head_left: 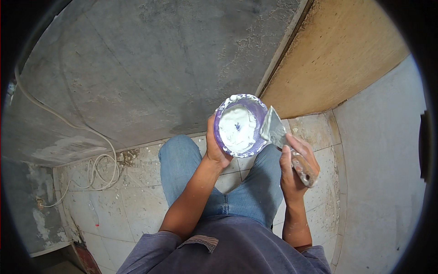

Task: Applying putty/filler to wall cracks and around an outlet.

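In my left hand [216, 144] I hold a purple bowl [260, 112] by its left side, tilted so that its inside shows. White paste [235, 130] covers the bottom and is smeared along the rim. My right hand [299, 164] is closed round the worn wooden handle of a putty knife [276, 130]. The knife's triangular metal blade points up and left, next to the bowl's right rim. White paste clings along its left edge. Both hands are above my knees, and the fingers of the left hand are partly hidden behind the bowl.
A grey patchy wall [150, 73] rises in front, meeting a brown wooden panel [337, 50] on the right. A pale wall [378, 182] stands at far right. White cable [98, 171] lies coiled on the stained tiled floor [137, 201] at left, running to a wall socket [41, 202].
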Available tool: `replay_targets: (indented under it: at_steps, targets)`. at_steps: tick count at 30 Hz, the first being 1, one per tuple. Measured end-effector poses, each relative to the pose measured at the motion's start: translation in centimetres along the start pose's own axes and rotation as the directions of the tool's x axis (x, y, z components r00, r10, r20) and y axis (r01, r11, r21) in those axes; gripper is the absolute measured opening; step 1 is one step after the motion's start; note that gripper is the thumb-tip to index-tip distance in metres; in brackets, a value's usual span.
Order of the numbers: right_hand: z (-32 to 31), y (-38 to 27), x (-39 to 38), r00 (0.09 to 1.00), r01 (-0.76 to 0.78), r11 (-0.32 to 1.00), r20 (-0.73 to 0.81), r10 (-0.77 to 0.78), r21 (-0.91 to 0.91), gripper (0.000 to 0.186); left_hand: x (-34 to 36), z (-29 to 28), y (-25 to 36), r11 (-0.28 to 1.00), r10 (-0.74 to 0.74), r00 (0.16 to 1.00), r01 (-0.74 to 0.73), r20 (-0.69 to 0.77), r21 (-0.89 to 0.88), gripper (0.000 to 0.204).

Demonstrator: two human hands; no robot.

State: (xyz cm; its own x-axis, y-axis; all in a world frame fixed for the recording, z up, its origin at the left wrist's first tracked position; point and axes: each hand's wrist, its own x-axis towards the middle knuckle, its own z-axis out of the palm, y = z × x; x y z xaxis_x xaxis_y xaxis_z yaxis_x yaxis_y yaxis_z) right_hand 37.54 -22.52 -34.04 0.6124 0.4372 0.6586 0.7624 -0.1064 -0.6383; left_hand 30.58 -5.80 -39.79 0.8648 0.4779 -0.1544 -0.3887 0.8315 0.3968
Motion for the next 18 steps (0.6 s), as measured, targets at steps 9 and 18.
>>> replay_targets:
  at_steps: [9,18]
  targets:
    - [2.2,-2.6,-2.8,0.997,-0.037,0.999,0.075,0.034,0.034,0.028,-0.4,-1.6,-1.4,0.991,0.117,0.993,-0.116,-0.001,0.066,0.059]
    - [3.3,-3.1,-3.1,0.951,-0.309,0.907,0.091,0.295,0.287,0.025,-1.0,-1.4,-2.2,0.975,0.104,0.995,-0.102,0.002,0.198,0.063]
